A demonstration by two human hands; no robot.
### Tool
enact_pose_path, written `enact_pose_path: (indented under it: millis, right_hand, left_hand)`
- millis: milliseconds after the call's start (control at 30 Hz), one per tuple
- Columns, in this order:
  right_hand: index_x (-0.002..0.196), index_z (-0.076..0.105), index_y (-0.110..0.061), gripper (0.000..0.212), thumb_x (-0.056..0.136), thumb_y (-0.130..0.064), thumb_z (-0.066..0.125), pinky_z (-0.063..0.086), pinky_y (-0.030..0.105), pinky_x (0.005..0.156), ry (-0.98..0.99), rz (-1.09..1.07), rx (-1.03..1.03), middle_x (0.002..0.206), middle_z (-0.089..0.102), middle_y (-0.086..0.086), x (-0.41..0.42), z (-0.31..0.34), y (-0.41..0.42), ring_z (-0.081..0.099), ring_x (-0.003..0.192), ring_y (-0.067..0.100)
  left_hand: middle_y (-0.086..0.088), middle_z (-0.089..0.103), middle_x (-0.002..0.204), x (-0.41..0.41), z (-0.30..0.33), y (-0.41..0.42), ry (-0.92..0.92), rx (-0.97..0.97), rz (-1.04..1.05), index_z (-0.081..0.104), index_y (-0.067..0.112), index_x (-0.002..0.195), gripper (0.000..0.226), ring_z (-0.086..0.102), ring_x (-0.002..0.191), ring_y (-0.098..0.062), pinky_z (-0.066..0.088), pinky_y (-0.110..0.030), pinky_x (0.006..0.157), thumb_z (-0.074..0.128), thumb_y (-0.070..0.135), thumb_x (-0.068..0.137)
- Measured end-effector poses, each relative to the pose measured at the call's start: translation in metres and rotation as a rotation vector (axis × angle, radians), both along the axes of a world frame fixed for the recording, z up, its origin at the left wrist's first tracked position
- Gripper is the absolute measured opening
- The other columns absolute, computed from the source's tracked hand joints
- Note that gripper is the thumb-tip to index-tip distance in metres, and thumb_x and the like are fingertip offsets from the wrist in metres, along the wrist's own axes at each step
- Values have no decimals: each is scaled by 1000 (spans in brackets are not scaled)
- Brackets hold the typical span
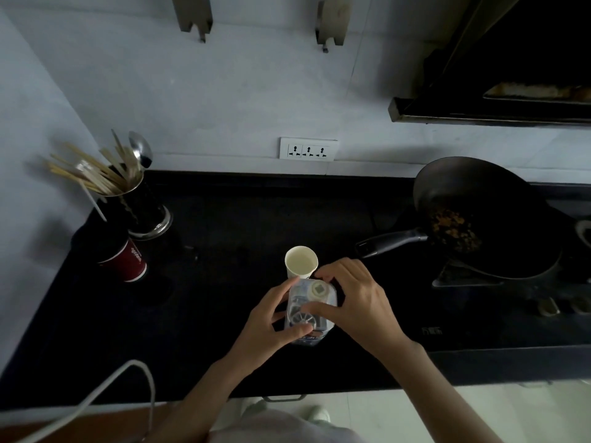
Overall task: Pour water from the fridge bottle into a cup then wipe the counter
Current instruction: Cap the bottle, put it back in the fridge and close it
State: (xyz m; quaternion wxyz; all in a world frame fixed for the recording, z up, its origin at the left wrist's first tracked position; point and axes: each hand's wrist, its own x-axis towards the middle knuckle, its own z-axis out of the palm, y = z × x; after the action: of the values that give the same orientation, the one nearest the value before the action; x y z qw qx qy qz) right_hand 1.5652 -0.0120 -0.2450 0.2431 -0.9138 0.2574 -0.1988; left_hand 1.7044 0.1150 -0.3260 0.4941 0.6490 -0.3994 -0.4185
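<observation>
Nearest the viewer, the clear plastic bottle point(308, 310) is seen standing upright on the black bench point(224, 314), its long axis vertical, so that only its squarish shoulders and round white cap point(318, 288) are shown from above. It is held from both sides: the left hand point(271, 327) is curled round its left flank, thumb low against the front and fingers point(287, 290) wrapped toward the far side, while the right hand point(358, 298) is closed over the top right, its fingertips pinching at the cap's edge. Whether the cap is being tightened or loosened cannot be told. The cap lies directly under the right fingers — the relation on which the coming twist probably depends — and the left hand is placed to steady the body.

Just beyond the bottle, almost touching it, a white paper cup point(301, 262) is stood upright, already holding pale liquid. The pouring step is judged done; no cloth is visible for the wiping.

Farther left, a dark red cup point(123, 257) and a metal utensil holder point(140, 203) bristling with wooden chopsticks are set near the wall. Far right, a dark wok point(479, 215) with browned remnants is parked on the stove.
</observation>
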Motion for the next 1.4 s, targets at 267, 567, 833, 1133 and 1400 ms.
enact_pose_path:
  millis: [267, 567, 833, 1133, 1400]
  right_hand:
    - [117, 65, -24, 32, 85, -19, 68, 52, 23, 83, 52, 223, -42, 114, 63, -14, -9, 6, -13, 56, 105, 5]
    - [135, 48, -32, 57, 81, -41, 65, 48, 22, 89, 239, 255, -6, 133, 51, -17, -6, 14, -15, 53, 110, 5]
    - [79, 67, -22, 30, 67, -47, 79, 23, 7, 45, 188, 140, -378, 68, 59, -12, 10, 18, -9, 54, 58, 6]
    - [116, 63, -37, 39, 80, -52, 66, 44, 19, 69, 430, 224, -96, 105, 60, -16, 5, 47, -27, 59, 82, 2]
    - [90, 66, -16, 27, 74, -34, 77, 26, 13, 49, 444, 278, -439, 79, 61, -5, 10, 36, -14, 60, 61, 9]
  left_hand:
    - [19, 45, 142, 1, 0, 0, -11, -3, -3, 38, 49, 139, 75, 45, 133, -5, 45, -40, 106, 79, 36, 77]
    - [19, 44, 142, 1, 0, 0, -4, -3, 0, 38, 46, 140, 75, 43, 133, -3, 46, -41, 105, 79, 34, 78]
    - [23, 43, 141, 0, 1, 0, -5, 2, -4, 38, 47, 140, 75, 41, 133, 1, 47, -36, 105, 78, 35, 78]
    - [18, 45, 141, -1, 0, -2, 18, 6, -6, 38, 43, 141, 75, 44, 133, -5, 46, -40, 105, 78, 31, 79]
    - [19, 44, 141, 1, 1, -2, 9, 10, -16, 37, 45, 140, 74, 43, 132, -2, 47, -38, 104, 78, 34, 79]
